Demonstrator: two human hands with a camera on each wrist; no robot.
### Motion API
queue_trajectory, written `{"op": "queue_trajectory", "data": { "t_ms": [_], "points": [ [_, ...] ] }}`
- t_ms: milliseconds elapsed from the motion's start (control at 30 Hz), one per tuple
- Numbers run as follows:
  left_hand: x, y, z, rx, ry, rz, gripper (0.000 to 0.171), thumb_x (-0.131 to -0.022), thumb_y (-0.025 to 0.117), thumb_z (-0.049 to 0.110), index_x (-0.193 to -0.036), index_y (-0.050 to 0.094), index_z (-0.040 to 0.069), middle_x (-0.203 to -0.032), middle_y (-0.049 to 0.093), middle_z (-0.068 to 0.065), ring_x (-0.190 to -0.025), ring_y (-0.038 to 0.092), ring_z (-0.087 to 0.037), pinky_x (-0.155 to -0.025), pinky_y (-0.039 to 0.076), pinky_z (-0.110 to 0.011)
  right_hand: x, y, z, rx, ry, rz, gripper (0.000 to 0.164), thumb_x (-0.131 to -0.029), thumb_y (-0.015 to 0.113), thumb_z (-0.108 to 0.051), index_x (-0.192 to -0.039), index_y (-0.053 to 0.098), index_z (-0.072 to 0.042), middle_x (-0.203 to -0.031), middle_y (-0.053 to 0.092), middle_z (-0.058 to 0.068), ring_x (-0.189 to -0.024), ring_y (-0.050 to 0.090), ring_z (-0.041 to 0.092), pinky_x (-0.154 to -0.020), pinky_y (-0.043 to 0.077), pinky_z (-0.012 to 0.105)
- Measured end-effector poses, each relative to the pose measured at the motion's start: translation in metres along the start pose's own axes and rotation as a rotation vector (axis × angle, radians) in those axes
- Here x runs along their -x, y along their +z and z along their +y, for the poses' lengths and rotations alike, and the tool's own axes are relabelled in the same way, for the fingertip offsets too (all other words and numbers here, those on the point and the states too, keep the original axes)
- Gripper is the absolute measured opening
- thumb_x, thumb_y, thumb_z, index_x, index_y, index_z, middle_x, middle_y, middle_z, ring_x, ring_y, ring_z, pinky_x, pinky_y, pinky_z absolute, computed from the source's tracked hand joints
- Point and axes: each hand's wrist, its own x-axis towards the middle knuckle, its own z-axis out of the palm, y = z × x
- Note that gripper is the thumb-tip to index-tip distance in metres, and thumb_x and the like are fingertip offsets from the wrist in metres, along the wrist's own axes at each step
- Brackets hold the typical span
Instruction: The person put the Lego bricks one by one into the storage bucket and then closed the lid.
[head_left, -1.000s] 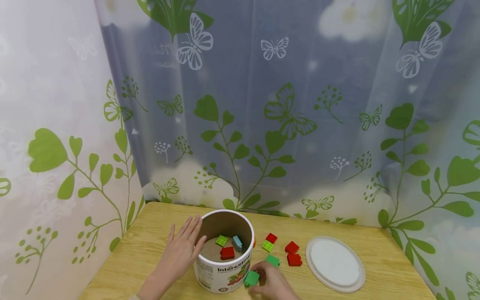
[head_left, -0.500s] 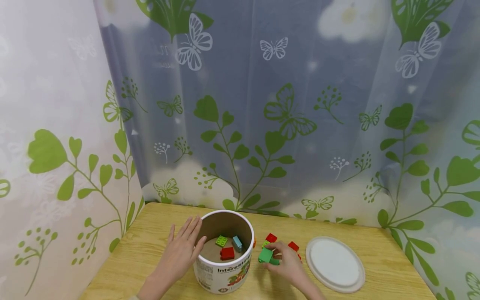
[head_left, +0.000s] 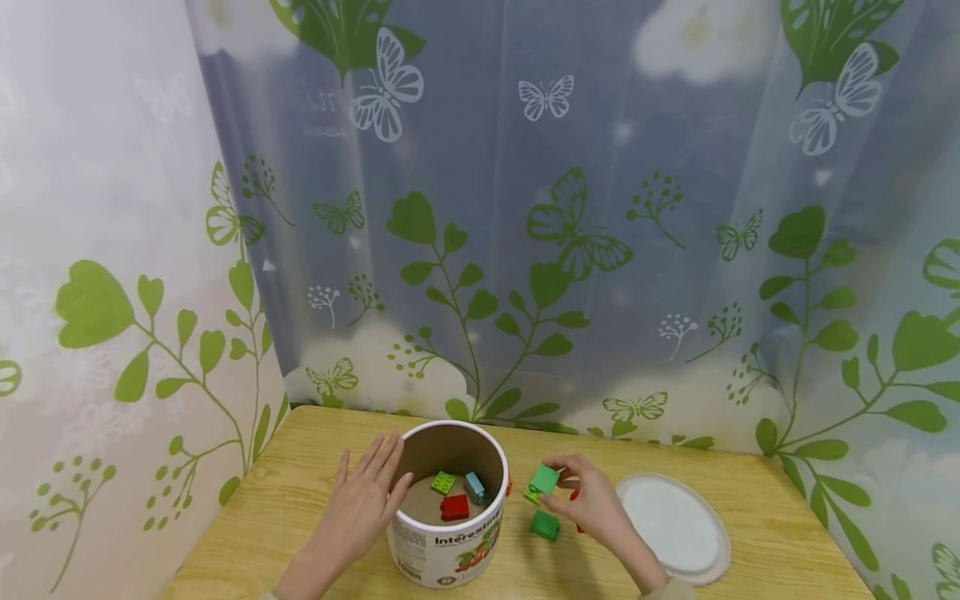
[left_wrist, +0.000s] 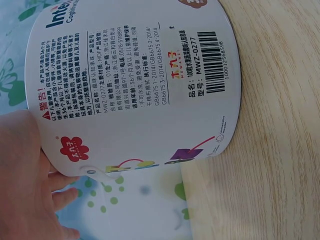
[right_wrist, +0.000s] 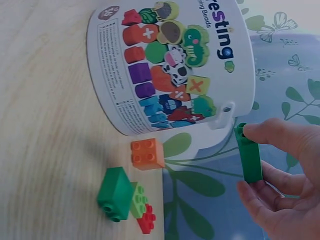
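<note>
My right hand (head_left: pixel 592 500) pinches a green toy building block (head_left: pixel 543 479) between thumb and fingers, right of a white printed bucket (head_left: pixel 442 557). In the right wrist view that green block (right_wrist: pixel 249 157) stands out beside the bucket's handle. A second green block (head_left: pixel 545 525) lies on the table below the hand. My left hand (head_left: pixel 360 504) rests with straight, spread fingers against the bucket's left rim. Inside the bucket lie a lime block (head_left: pixel 442 482), a blue block (head_left: pixel 475 487) and a red block (head_left: pixel 454 507).
On the wooden table (head_left: pixel 315 450), a lime block (right_wrist: pixel 139 199), a red block (right_wrist: pixel 147 220) and an orange block (right_wrist: pixel 148 153) lie near the bucket. A round white lid (head_left: pixel 667 525) lies at the right, partly behind my forearm. A patterned curtain (head_left: pixel 480 250) hangs behind the table.
My right hand has picked up the green block from beside the bucket's base and carried it rightward and away, over the other blocks. The left hand has stayed at the rim.
</note>
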Motion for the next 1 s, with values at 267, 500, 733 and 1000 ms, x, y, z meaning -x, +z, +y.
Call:
{"op": "queue_trajectory", "data": {
  "t_ms": [267, 500, 733, 1000],
  "points": [
    [-0.001, 0.0, -0.001, 0.004, -0.003, -0.005, 0.061, -0.109, 0.041, 0.045, -0.154, 0.042, 0.004, -0.162, 0.037, -0.009, -0.151, 0.029, -0.031, -0.119, 0.013, -0.067, -0.012, -0.001, -0.008, 0.001, 0.001, 0.019, 0.046, -0.08, 0.085, -0.003, -0.122, 0.067, 0.0, -0.112, 0.065, 0.01, -0.098, 0.067, 0.027, -0.084, 0.059, 0.031],
    [-0.001, 0.0, -0.001, 0.01, -0.001, -0.014, 0.061, -0.109, 0.041, 0.045, -0.155, 0.042, 0.004, -0.162, 0.036, -0.009, -0.152, 0.028, -0.03, -0.119, 0.013, -0.067, -0.024, -0.001, -0.019, 0.026, -0.04, 0.027, 0.045, -0.082, 0.085, -0.007, -0.124, 0.068, -0.003, -0.109, 0.064, 0.007, -0.099, 0.068, 0.029, -0.084, 0.059, 0.03],
    [0.0, -0.001, -0.001, 0.017, -0.003, -0.022, 0.062, -0.109, 0.041, 0.045, -0.155, 0.041, 0.004, -0.162, 0.036, -0.01, -0.152, 0.028, -0.03, -0.12, 0.011, -0.067, -0.036, 0.006, -0.035, 0.004, -0.113, 0.047, 0.043, -0.081, 0.085, -0.006, -0.121, 0.069, -0.001, -0.11, 0.064, 0.01, -0.097, 0.068, 0.03, -0.084, 0.06, 0.034],
    [-0.001, -0.001, 0.0, 0.008, -0.007, -0.021, 0.062, -0.108, 0.041, 0.045, -0.155, 0.042, 0.004, -0.162, 0.036, -0.009, -0.152, 0.028, -0.03, -0.12, 0.012, -0.067, -0.051, 0.022, -0.057, 0.0, -0.174, 0.016, 0.042, -0.081, 0.085, -0.005, -0.12, 0.069, 0.0, -0.11, 0.063, 0.011, -0.097, 0.067, 0.029, -0.085, 0.06, 0.039]
  ]
}}
